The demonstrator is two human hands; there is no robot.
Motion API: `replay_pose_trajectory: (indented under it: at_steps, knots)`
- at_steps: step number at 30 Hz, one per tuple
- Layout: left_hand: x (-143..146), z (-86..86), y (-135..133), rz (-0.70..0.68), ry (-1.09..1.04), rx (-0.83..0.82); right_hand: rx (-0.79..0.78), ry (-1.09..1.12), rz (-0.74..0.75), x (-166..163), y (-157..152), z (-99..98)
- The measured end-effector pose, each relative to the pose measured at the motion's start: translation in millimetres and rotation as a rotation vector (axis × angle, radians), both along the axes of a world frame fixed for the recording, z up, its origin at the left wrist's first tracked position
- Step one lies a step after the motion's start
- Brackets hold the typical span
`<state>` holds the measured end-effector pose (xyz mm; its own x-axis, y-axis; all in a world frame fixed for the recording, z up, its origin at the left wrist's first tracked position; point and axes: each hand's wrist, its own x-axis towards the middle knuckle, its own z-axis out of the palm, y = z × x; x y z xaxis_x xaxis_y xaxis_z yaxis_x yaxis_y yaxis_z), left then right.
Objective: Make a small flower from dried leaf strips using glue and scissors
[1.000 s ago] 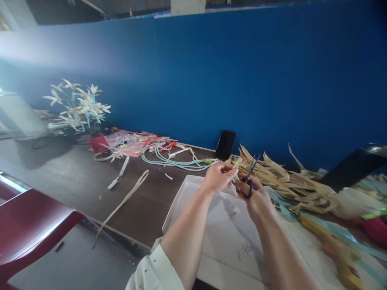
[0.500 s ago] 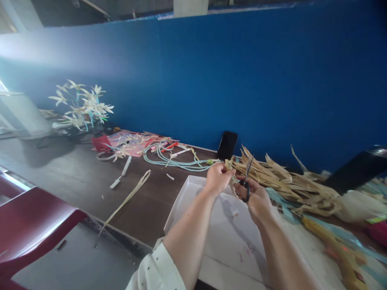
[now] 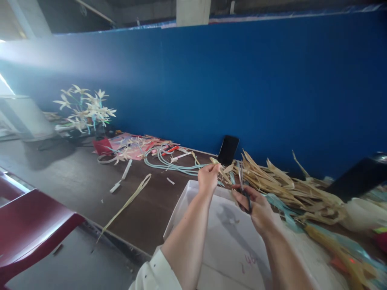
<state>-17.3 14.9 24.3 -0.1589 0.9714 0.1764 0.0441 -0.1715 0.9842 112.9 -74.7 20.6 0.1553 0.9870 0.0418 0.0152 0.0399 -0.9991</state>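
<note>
My left hand (image 3: 208,179) is closed, pinching the end of a pale dried husk strip (image 3: 224,175) above the back of a white box lid (image 3: 223,241). The strip slants down from those fingers toward my right hand (image 3: 258,207). That hand is closed around the black handles of a pair of scissors (image 3: 246,200), whose blades point up. Whether the right fingertips also pinch the strip's lower end, I cannot tell. Close behind my hands lies a heap of dried husks (image 3: 281,181).
A dark phone (image 3: 229,150) leans on the blue partition (image 3: 242,80). Pale blue cords (image 3: 169,164) and pink paper (image 3: 136,151) lie to the left, with a husk flower arrangement (image 3: 87,108) farther off. A yellow glue gun (image 3: 341,253) is at right; a red chair (image 3: 36,225) stands at lower left.
My hands have moved apart: the left went leftward with the strip, the right slightly down with the scissors. The strip now stretches out between them. The view has tilted up slightly.
</note>
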Motion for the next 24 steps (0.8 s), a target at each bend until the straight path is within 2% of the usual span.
replay_pose_trajectory:
  at_steps: [2,5,10,12,17,21,24]
  knots:
    - [0.5,-1.3,0.5,-0.002,0.031,0.032,0.003,-0.013,-0.037,-2.3,-0.8,2.7]
    - [1.8,-0.2,-2.0,-0.062,0.091,0.047,0.036,-0.028,-0.175,-2.9,2.6,1.6]
    - [3.5,5.2,-10.7,-0.186,0.183,0.082,0.172,-0.033,-0.367,3.9,12.5,-8.2]
    - [4.4,6.9,-13.7,-0.241,0.175,0.110,0.164,-0.016,-0.357,5.5,13.6,-10.7]
    - [9.7,7.4,-16.2,-0.350,0.128,0.123,0.052,0.008,-0.171,1.6,9.2,-10.5]
    - [13.6,6.3,-16.7,-0.385,0.058,0.064,0.054,-0.013,-0.186,-0.4,7.8,-8.3]
    - [15.2,5.4,-19.3,-0.427,0.083,0.051,0.078,-0.095,-0.234,1.5,8.8,-8.3]
